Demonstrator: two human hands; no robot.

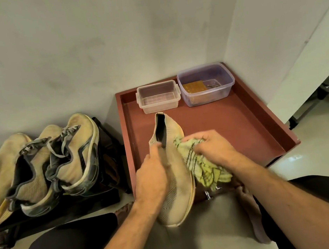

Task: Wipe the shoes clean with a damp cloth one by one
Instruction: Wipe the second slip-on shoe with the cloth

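Your left hand (152,178) sits just left of the frame's centre, thumb and fingers curled and pinching what it holds, while your right hand (212,146) lies just right of centre, knuckles up and fingers bunched, with both bare forearms running in from the bottom edge.

Domestic entryway corner: plain plastered walls (110,38), pale tiled floor (315,155), a low black shoe rack (104,142) carrying worn sneakers (75,154)
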